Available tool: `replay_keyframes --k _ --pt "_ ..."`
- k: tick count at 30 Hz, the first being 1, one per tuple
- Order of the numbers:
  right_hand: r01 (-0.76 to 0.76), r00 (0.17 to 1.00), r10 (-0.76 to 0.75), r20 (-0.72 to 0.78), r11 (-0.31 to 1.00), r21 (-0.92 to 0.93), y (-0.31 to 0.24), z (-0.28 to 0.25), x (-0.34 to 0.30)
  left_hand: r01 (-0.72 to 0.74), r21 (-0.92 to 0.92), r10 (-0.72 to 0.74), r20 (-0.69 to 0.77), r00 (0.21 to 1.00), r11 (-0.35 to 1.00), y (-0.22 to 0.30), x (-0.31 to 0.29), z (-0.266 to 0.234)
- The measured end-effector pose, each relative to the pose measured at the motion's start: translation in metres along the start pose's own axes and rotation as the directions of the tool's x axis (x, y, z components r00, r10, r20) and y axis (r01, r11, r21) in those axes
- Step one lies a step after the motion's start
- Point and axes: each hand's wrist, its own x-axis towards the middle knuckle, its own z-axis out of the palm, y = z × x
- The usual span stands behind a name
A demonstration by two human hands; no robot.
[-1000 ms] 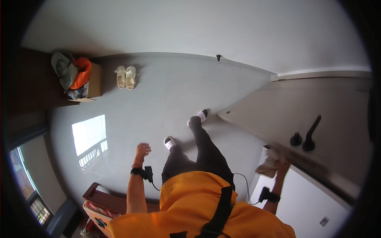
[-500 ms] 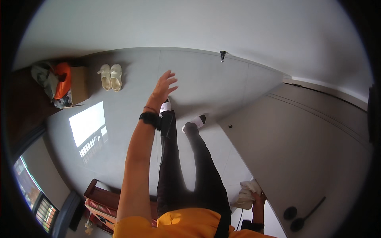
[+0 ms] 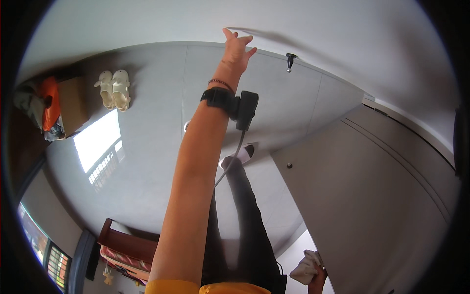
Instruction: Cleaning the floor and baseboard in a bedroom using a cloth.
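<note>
My left hand point(image 3: 237, 50) is stretched far forward in front of the white wall point(image 3: 161, 22), fingers spread and holding nothing. Its shadow falls on the wall from the fingertips; whether they touch, I cannot tell. A black strap with a small black box point(image 3: 247, 110) and a grey cable sits on that wrist. At the lower right, my right hand point(image 3: 319, 280) grips a crumpled off-white cloth point(image 3: 305, 267) beside the edge of the grey-brown door point(image 3: 372, 196). The cloth hides part of that hand's fingers.
A black door stop point(image 3: 291, 62) stands out near the wall's base. Pale clogs point(image 3: 113, 90) lie on the grey floor point(image 3: 156, 147), near a cardboard box point(image 3: 73, 105) with an orange bag point(image 3: 50, 103). A reddish-brown wooden seat point(image 3: 128, 242) stands at the lower left.
My left hand has moved forward and to the right, from over the floor up to the wall. The right hand stays by the door edge with the cloth, slightly lower in view.
</note>
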Motion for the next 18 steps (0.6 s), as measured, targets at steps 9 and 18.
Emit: replay_keyframes --k 9,18 --pt "-0.033 0.996 0.033 -0.078 0.999 0.0 -0.007 0.009 0.001 -0.009 0.261 0.003 0.024 1.0 0.965 -0.023 -0.004 0.021" --pt "-0.053 0.994 0.053 -0.096 0.999 -0.002 -0.007 0.013 0.001 0.018 0.074 -0.013 -0.063 0.998 0.997 -0.019 0.005 0.01"
